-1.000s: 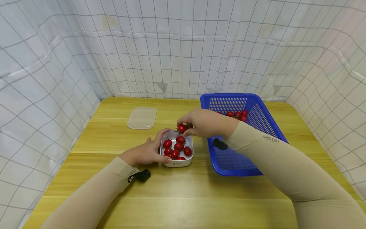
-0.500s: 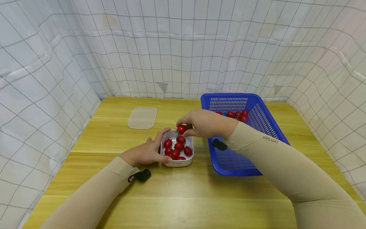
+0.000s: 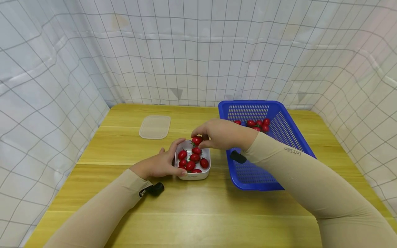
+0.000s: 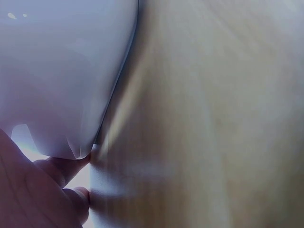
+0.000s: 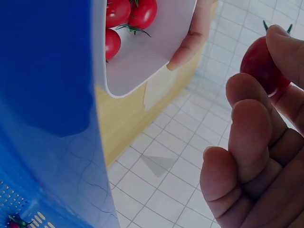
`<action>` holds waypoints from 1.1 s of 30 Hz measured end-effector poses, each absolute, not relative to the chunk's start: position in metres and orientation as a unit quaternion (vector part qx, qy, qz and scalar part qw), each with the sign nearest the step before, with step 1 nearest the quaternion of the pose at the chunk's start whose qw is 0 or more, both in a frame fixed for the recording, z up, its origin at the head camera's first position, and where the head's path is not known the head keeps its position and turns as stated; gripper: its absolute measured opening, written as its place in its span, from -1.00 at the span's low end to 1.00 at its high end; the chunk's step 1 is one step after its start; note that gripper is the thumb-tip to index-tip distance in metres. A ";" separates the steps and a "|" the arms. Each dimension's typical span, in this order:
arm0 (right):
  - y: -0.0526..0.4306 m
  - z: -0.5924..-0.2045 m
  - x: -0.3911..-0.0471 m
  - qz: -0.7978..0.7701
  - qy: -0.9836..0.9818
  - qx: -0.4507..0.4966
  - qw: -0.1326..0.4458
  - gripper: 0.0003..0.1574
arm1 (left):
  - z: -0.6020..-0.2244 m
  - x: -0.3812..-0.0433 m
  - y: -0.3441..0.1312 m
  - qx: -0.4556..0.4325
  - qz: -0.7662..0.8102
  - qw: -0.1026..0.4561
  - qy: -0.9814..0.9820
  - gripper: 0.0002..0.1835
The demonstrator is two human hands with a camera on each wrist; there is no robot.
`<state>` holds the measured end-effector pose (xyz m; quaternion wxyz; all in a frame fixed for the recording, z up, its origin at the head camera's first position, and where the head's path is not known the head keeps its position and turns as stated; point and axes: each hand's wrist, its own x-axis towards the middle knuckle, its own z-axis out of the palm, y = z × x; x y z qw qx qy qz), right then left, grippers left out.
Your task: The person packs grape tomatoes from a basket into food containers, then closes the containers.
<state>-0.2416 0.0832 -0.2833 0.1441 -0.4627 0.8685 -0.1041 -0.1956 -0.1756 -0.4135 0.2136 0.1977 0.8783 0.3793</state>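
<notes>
"While the left hand (image 3: 159, 165) grips the box (image 3: 198, 177), what does the right hand (image 3: 224, 133) do?"
"It pinches a tomato (image 3: 196, 140) over the box's far side."
"Other tomatoes (image 3: 190, 166)?"
"Inside the box, and in the basket (image 3: 254, 174) right of it."

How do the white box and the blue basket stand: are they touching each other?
Apart. The head view shows it: a strip of wooden table lies between the white box and the blue basket.
</notes>
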 end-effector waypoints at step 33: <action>0.081 -0.283 -0.241 -0.089 0.874 -0.451 0.155 -0.45 | -0.413 -0.194 -0.176 0.188 0.390 0.221 0.874 0.29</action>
